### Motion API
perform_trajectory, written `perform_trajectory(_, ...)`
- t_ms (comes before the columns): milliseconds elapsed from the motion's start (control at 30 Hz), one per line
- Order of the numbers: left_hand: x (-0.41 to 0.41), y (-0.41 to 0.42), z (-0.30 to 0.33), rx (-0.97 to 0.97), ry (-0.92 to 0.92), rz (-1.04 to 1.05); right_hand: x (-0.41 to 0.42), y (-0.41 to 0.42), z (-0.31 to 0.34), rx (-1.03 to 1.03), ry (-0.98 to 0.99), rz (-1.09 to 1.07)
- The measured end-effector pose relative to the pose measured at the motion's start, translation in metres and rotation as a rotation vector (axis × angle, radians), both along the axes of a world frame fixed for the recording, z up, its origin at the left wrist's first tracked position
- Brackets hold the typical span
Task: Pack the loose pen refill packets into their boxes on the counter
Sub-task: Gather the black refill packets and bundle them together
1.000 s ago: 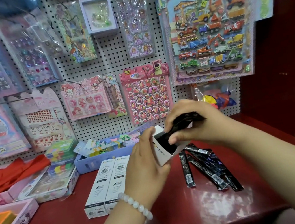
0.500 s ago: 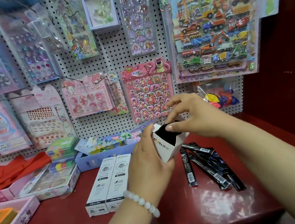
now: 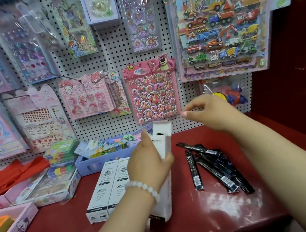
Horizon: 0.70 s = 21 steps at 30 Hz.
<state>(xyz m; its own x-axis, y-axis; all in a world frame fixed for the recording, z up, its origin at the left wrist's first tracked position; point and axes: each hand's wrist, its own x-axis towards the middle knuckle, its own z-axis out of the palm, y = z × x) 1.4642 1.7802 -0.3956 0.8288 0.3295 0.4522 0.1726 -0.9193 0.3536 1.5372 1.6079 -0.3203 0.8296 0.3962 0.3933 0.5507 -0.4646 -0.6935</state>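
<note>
left hand (image 3: 151, 167) grips one box (image 3: 163, 153); right hand (image 3: 206, 112) empty; two boxes (image 3: 109, 187) flat.

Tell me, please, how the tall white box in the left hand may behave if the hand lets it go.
The white box, tall and narrow, would probably tip. Its top flap is open, so packets might slide out. It looks like thin card, likely light; the left hand could dent it.

White refill box (image 3: 163, 153) with black print; black refill packets (image 3: 214, 164) at 3 o'clock; dark red counter (image 3: 211, 215); white, black-dotted pegboard (image 3: 115, 48) at 12 o'clock.
</note>
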Motion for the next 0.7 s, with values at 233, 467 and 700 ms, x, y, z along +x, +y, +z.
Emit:
perform_trajectory(233, 0.042, 0.028, -0.032, 0.083, 0.435, 0.119, 0.035, -0.051, -0.098, 0.104, 0.421, -0.255)
perform_trajectory(467, 0.06, 0.003, -0.041, 0.373, 0.387, 0.129, 0.08, -0.066, -0.141, -0.351, 0.537, -0.391)
perform_trajectory(700, 0.075, -0.059, -0.06, 0.185, 0.505, -0.151, 0.083, -0.043, -0.172, -0.445, 0.153, -0.417)
